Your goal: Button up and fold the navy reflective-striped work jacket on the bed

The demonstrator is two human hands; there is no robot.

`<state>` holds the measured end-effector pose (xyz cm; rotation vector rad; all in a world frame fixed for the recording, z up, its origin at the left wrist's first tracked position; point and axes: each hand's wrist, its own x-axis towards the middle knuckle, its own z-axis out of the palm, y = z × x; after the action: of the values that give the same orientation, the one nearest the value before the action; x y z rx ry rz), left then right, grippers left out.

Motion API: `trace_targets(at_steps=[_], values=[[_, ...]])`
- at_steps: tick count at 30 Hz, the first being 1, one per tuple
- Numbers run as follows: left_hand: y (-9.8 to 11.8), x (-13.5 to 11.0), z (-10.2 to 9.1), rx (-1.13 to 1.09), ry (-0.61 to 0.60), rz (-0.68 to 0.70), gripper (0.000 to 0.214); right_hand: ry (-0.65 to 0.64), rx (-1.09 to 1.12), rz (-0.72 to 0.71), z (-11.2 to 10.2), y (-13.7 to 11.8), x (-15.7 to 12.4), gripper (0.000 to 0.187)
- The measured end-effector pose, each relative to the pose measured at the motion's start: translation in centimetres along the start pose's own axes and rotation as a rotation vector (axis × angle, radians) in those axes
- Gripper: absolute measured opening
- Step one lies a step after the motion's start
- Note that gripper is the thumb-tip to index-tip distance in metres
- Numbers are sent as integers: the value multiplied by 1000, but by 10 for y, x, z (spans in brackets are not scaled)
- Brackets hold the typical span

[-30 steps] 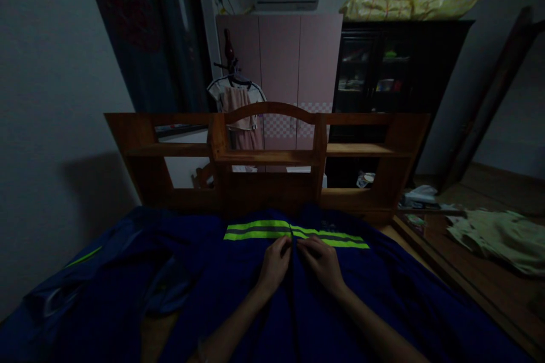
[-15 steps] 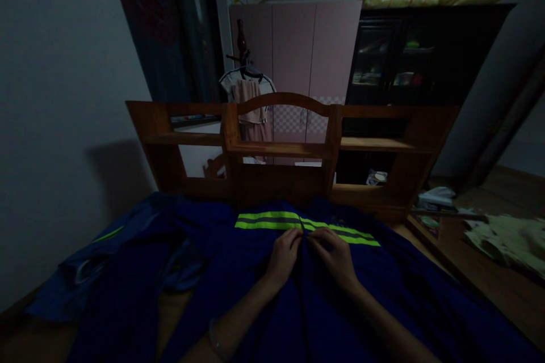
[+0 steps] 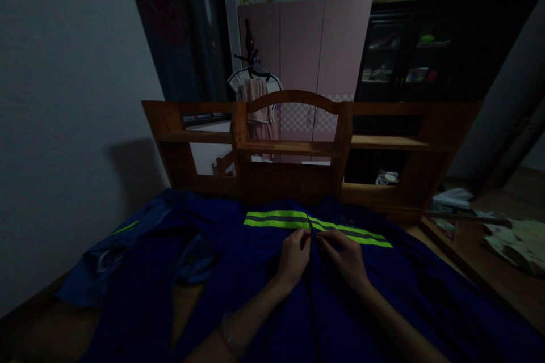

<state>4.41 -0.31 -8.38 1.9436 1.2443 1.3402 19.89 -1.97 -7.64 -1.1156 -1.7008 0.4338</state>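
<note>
1. Jacket (image 3: 383,295): navy, spread front-up across the bed, far end against the headboard (image 3: 293,184), two yellow-green stripes (image 3: 276,219) across the chest.
2. Left hand (image 3: 296,255): fingers curled, pinching the left edge of the front opening just near of the stripes; bracelet (image 3: 227,339) on the wrist.
3. Right hand (image 3: 347,258): likewise closed in a pinch, on the right edge, fingertips touching or almost touching those of the left. Cannot tell in the dim light whether a zip, a button or only cloth sits between them.
4. Garment (image 3: 140,249): blue, crumpled, lying left of the jacket and seemingly overlapping its sleeve; bare wood (image 3: 183,307) showing near it.
5. Risk, as judged: very poor light, so easy to mismatch the two edges and leave the stripes stepped. Right half already slanting lower than the left.
6. Risk: a harder pull from one pinch than from the other could drag the loose cloth sideways and wrinkle the chest.
7. Risk: with the left sleeve tangled in the garment, any tug on the jacket could haul that along or slide it off the left side.
8. Risk: cloth trapped in a fastening could jam it. Spot hidden by the fingers, so not possible to judge further.
</note>
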Motion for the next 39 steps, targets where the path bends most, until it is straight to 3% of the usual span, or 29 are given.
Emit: trace_targets(at_steps=[16,25,30,34,39], values=[[-6,-1,4,-76,-24,-52,16,0,-52,-48,6,5,2,19],[0,3,-7,-44,-46,116,18,-33,123,122,4,1,2,24],[5,1,-7,-35,-54,137,20,-66,229,208,4,2,2,27],[5,-2,-2,-86,-43,54,21,-54,120,139,3,1,1,21],[5,-3,0,-190,-38,-59,22,-12,-124,-79,1,-2,2,14]])
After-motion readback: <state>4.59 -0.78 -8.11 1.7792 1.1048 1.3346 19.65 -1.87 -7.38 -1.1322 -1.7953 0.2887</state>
